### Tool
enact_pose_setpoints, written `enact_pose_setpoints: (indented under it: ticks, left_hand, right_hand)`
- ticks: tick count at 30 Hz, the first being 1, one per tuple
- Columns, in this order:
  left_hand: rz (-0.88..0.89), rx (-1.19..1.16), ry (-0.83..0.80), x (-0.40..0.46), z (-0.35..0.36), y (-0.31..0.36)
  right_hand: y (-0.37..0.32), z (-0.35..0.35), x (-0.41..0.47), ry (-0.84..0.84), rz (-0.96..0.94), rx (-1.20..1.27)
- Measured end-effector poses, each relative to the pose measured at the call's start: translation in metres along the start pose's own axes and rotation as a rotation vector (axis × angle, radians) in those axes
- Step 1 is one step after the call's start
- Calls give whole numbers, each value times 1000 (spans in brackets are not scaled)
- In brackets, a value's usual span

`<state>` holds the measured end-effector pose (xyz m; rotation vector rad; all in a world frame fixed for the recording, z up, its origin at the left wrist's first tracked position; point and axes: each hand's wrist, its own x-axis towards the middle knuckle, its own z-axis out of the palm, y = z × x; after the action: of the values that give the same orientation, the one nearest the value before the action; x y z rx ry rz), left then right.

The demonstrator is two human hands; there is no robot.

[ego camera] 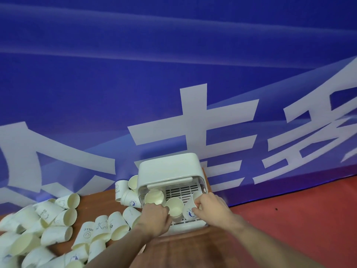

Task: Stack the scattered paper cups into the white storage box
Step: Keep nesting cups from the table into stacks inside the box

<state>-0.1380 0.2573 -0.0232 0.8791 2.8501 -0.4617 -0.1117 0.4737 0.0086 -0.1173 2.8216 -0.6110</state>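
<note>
Cups (58, 227) heaped loose across worktop (193, 250) at left; left hand (154, 219) curled, steadying upright cup (174, 206) in white storage box (170, 171); right hand (210, 207) pinching tilted printed cup (190, 209), seemingly angling it to nest.

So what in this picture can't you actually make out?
Head view only:
- Base of the middle cup: hidden behind the left hand.
- Blue-logo cup: partly covered by the right hand.
- Storage box interior: the rear is shaded by its raised lid.
- Scattered cups: cut off by the left and bottom edges, blurred; the count is unknowable.
</note>
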Motion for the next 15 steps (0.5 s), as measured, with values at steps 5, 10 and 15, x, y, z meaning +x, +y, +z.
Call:
enact_pose_setpoints:
  ticks: [5,10,15]
  left_hand:
    - [-23,-39,85,-11,4,-14]
    - [-61,-77,152,-25,8,-29]
    - [-137,-100,66,-38,19,-47]
  right_hand:
    - [-15,-3,0,13,-57,-48]
    - [-33,6,6,69,-185,-255]
    - [-39,30,22,-7,-239,-462]
